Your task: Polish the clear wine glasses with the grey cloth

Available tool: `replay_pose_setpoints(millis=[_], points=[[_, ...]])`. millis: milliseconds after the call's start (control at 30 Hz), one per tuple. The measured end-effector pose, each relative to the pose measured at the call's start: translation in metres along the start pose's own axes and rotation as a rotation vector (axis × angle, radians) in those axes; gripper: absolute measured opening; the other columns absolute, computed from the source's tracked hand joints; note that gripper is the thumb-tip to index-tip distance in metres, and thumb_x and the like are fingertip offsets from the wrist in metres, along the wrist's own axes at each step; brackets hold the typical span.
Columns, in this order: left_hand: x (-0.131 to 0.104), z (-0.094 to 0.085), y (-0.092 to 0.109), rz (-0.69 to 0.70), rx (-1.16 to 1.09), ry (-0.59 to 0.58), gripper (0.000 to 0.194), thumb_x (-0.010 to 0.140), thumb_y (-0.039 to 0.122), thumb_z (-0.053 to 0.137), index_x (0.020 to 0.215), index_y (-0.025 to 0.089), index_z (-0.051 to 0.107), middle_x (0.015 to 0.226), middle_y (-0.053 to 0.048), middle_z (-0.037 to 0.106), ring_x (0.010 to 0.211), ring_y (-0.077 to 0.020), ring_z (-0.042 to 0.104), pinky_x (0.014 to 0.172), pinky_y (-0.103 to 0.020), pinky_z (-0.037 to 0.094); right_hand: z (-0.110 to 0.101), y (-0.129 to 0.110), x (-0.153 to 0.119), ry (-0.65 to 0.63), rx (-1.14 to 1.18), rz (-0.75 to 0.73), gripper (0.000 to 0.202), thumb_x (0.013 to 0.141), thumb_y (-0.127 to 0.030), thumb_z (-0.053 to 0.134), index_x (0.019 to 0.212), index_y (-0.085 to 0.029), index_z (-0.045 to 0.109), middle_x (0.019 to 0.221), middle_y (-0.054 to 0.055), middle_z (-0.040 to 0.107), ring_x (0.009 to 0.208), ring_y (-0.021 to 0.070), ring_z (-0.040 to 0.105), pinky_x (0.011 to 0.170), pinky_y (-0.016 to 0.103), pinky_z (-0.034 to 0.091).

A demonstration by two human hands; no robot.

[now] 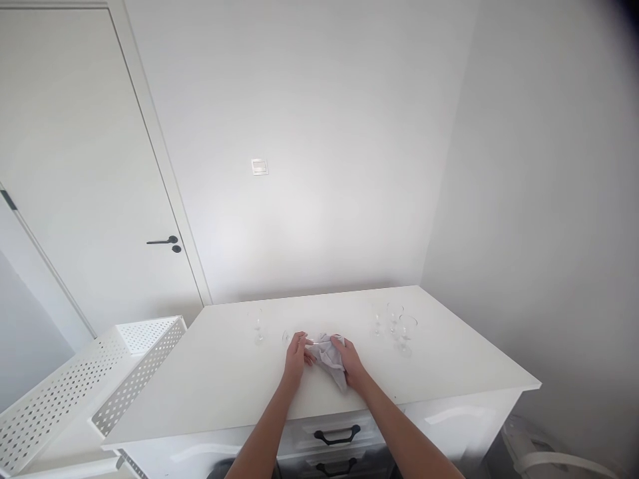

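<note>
My left hand (297, 356) is closed round the stem of a clear wine glass (285, 336), which lies sideways between my hands above the white tabletop. Its round foot shows just left of my fingers. A light grey cloth (329, 356) covers the bowl end and hangs down toward the front. My right hand (350, 359) grips this cloth, and the part of the glass inside it is hidden. To the right stand several clear stemmed glasses (405, 327). One more stemmed glass (258, 326) is upright on the left.
The white cabinet top (224, 386) has drawers with black handles (337, 436) below its front edge. White perforated metal racking (140, 379) adjoins it on the left. A wall rises behind, with a closed door (90, 166) at the left. Something white and curved (554, 459) sits at lower right.
</note>
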State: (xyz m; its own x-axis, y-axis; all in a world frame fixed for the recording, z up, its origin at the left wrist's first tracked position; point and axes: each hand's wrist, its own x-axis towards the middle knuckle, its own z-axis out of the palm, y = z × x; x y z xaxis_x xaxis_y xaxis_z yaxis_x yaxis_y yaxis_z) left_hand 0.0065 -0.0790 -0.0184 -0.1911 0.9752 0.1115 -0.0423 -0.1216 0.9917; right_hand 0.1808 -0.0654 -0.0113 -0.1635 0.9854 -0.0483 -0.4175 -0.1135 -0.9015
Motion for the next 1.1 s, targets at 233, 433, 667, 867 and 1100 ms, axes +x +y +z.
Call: replay_pose_setpoints(millis=[233, 433, 667, 867, 1100], points=[[-0.005, 0.004, 0.007, 0.019, 0.051, -0.051, 0.062, 0.087, 0.069, 0.058, 0.13, 0.024, 0.053, 0.098, -0.006, 0.073, 0.054, -0.0149, 0.063, 0.054, -0.031, 0.054, 0.006, -0.007, -0.015, -0.154, -0.08, -0.042, 0.072, 0.065, -0.036, 0.087, 0.129, -0.026, 0.056, 0.088, -0.002, 0.069, 0.085, 0.0198, 0.062, 0.085, 0.033, 0.048], [-0.01, 0.007, 0.014, 0.06, 0.053, -0.26, 0.066, 0.09, 0.074, 0.053, 0.131, 0.023, 0.053, 0.074, 0.001, 0.065, 0.045, -0.0126, 0.054, 0.047, -0.027, 0.045, 0.003, -0.013, -0.021, -0.336, 0.046, 0.077, 0.112, 0.054, -0.013, 0.076, 0.158, -0.031, 0.038, 0.093, -0.001, 0.074, 0.08, 0.0214, 0.067, 0.082, 0.036, 0.049], [-0.009, 0.007, 0.011, 0.065, 0.083, -0.217, 0.057, 0.086, 0.069, 0.063, 0.119, 0.023, 0.054, 0.074, 0.002, 0.062, 0.053, -0.0122, 0.057, 0.044, -0.021, 0.04, 0.0, -0.014, -0.017, -0.313, 0.161, 0.07, 0.101, 0.053, -0.011, 0.06, 0.152, -0.024, 0.05, 0.085, 0.002, 0.074, 0.079, 0.022, 0.067, 0.068, 0.027, 0.046], [-0.004, 0.003, 0.007, 0.066, 0.033, -0.3, 0.073, 0.085, 0.067, 0.066, 0.14, 0.021, 0.049, 0.082, -0.004, 0.068, 0.059, -0.0161, 0.064, 0.05, -0.026, 0.048, 0.0, -0.014, -0.017, -0.232, 0.21, 0.059, 0.103, 0.061, -0.014, 0.07, 0.158, -0.028, 0.038, 0.097, 0.003, 0.074, 0.085, 0.0234, 0.069, 0.079, 0.034, 0.051], [0.0, 0.006, 0.002, 0.052, 0.137, -0.143, 0.055, 0.086, 0.073, 0.059, 0.108, 0.022, 0.059, 0.056, 0.006, 0.052, 0.044, -0.0124, 0.049, 0.049, -0.026, 0.046, 0.004, -0.008, -0.02, -0.269, 0.083, 0.02, 0.107, 0.057, -0.019, 0.089, 0.154, -0.033, 0.046, 0.098, 0.0, 0.072, 0.089, 0.0221, 0.068, 0.088, 0.038, 0.053]])
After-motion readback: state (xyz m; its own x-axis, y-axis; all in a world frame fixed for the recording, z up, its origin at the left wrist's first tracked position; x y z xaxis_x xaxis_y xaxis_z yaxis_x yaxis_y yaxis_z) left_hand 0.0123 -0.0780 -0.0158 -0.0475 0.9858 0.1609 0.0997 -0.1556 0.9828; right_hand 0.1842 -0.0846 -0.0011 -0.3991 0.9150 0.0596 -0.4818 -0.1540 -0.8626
